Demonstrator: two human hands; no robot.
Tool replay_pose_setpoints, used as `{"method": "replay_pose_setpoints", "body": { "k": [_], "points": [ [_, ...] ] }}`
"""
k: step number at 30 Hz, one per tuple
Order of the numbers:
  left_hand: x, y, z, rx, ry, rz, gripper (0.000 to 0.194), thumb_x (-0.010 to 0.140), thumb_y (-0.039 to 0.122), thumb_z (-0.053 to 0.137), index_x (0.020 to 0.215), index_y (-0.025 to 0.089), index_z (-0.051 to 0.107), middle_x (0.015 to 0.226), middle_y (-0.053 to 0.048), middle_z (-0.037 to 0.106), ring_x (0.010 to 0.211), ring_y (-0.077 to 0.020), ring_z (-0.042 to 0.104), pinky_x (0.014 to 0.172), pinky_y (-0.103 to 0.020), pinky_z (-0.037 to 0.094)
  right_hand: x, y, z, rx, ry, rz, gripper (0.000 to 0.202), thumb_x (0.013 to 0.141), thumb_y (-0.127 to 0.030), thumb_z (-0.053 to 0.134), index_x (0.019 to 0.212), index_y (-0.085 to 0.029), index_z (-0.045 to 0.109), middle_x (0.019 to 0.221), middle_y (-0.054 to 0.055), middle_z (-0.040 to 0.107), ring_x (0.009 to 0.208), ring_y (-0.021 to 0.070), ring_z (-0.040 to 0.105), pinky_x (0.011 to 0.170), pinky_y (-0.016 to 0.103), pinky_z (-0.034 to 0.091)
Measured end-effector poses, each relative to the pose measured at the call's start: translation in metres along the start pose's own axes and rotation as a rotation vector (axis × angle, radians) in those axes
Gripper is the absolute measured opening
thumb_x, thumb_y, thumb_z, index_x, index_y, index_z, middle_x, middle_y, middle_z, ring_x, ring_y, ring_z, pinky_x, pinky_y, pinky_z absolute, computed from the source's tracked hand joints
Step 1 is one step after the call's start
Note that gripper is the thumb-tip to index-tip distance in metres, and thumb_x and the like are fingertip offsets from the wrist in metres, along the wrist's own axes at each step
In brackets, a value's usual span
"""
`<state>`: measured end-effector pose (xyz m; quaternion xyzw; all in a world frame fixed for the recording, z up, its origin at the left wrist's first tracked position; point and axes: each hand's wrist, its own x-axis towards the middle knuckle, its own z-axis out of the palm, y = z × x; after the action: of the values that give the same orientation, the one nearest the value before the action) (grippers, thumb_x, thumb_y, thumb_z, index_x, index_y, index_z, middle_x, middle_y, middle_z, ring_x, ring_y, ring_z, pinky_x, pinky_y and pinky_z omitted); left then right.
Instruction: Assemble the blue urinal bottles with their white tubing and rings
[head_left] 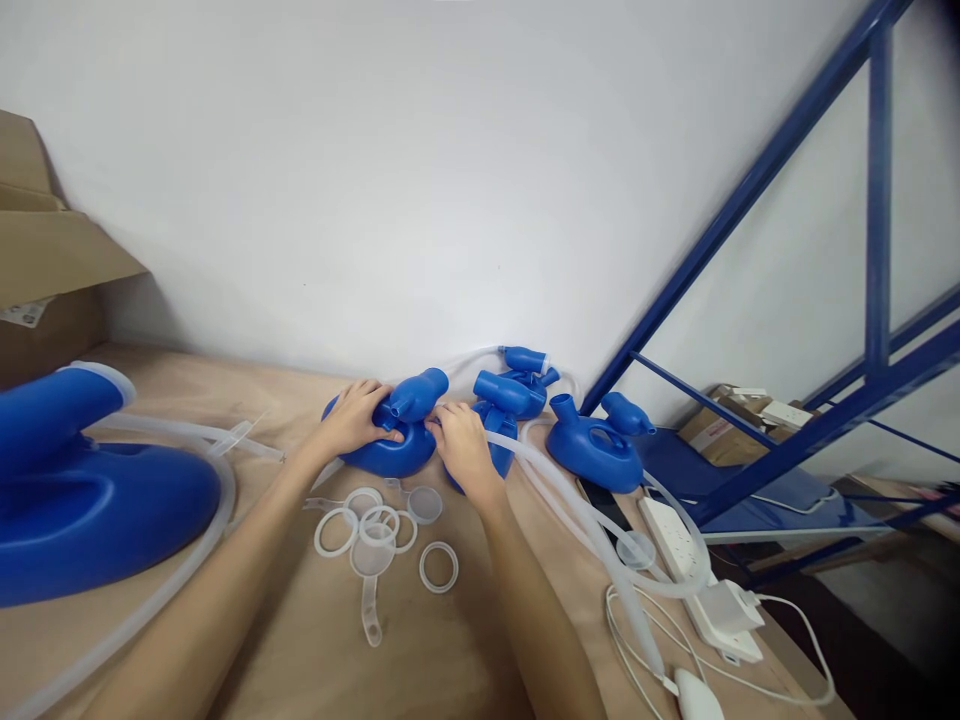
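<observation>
Your left hand (358,418), in the head view, grasps a blue plastic urinal bottle (394,455) from its left side, with the fingers over the top and the thumb across the front, below the narrow spout. Your right hand (461,440) is at the right side of the same bottle, its fingers bent and their tips against the body; you cannot tell from this angle whether they pinch anything. The bottle rests upright on the wooden work surface (420,660), near the wall (450,200), with its wide neck directed up and to the right. In front of it, note a group of overlapping white rings and translucent parts: a strapped cap (373,558) with its strap toward you, and a second cap (425,505) beside the group. One separate white ring (439,546) lies flat to the right. A second blue bottle (499,395) stands just behind your right hand, and a third blue bottle (596,455) stands farther right. To your left, a large-looking blue bottle (112,520) occupies the near edge of the view, with a translucent tube (184,570) running alongside. On your right, a translucent hose (536,460) extends toward you, passing a white power strip (671,535).
</observation>
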<state>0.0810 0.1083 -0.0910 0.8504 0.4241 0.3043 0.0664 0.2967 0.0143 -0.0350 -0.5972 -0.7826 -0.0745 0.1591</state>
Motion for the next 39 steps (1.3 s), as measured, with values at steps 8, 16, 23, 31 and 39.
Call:
{"method": "replay_pose_setpoints", "body": {
  "k": [8, 16, 23, 31, 39],
  "points": [
    [-0.002, -0.008, -0.002, -0.033, 0.006, -0.005, 0.063, 0.075, 0.069, 0.077, 0.115, 0.022, 0.067, 0.113, -0.010, 0.068, 0.112, -0.0345, 0.058, 0.103, -0.046, 0.042, -0.015, 0.008, -0.023, -0.054, -0.016, 0.023, 0.048, 0.096, -0.023, 0.077, 0.137, -0.017, 0.054, 0.117, 0.014, 0.077, 0.113, 0.0295, 0.073, 0.092, 0.038, 0.053],
    [-0.003, -0.011, 0.000, -0.035, 0.039, 0.004, 0.063, 0.078, 0.069, 0.075, 0.118, 0.022, 0.069, 0.114, -0.011, 0.069, 0.112, -0.0345, 0.059, 0.102, -0.046, 0.044, -0.016, 0.012, -0.009, -0.322, -0.094, -0.002, 0.041, 0.093, -0.008, 0.065, 0.132, -0.015, 0.058, 0.125, 0.017, 0.074, 0.111, 0.0298, 0.072, 0.098, 0.044, 0.048],
    [-0.005, -0.006, 0.002, 0.031, 0.090, 0.024, 0.071, 0.081, 0.077, 0.068, 0.121, 0.019, 0.069, 0.112, -0.013, 0.069, 0.110, -0.0355, 0.059, 0.102, -0.048, 0.045, -0.009, 0.007, 0.005, -0.366, -0.101, 0.054, 0.041, 0.090, -0.001, 0.059, 0.129, -0.012, 0.055, 0.121, 0.020, 0.072, 0.107, 0.0305, 0.073, 0.089, 0.041, 0.051],
    [-0.010, 0.003, 0.011, 0.071, 0.206, 0.043, 0.065, 0.081, 0.075, 0.071, 0.118, 0.022, 0.073, 0.115, -0.014, 0.072, 0.116, -0.0372, 0.060, 0.119, -0.056, 0.032, -0.008, 0.017, -0.007, -0.387, -0.211, -0.033, 0.047, 0.089, -0.002, 0.056, 0.135, -0.013, 0.053, 0.129, 0.019, 0.069, 0.107, 0.0286, 0.074, 0.080, 0.035, 0.055],
    [-0.009, 0.001, 0.009, 0.079, 0.236, 0.093, 0.069, 0.082, 0.081, 0.064, 0.112, 0.020, 0.073, 0.115, -0.015, 0.074, 0.114, -0.0366, 0.063, 0.117, -0.056, 0.036, 0.009, 0.023, -0.047, -0.361, -0.339, -0.158, 0.042, 0.093, -0.005, 0.057, 0.132, -0.022, 0.061, 0.128, 0.012, 0.072, 0.114, 0.0273, 0.072, 0.087, 0.034, 0.054]
  ]
}}
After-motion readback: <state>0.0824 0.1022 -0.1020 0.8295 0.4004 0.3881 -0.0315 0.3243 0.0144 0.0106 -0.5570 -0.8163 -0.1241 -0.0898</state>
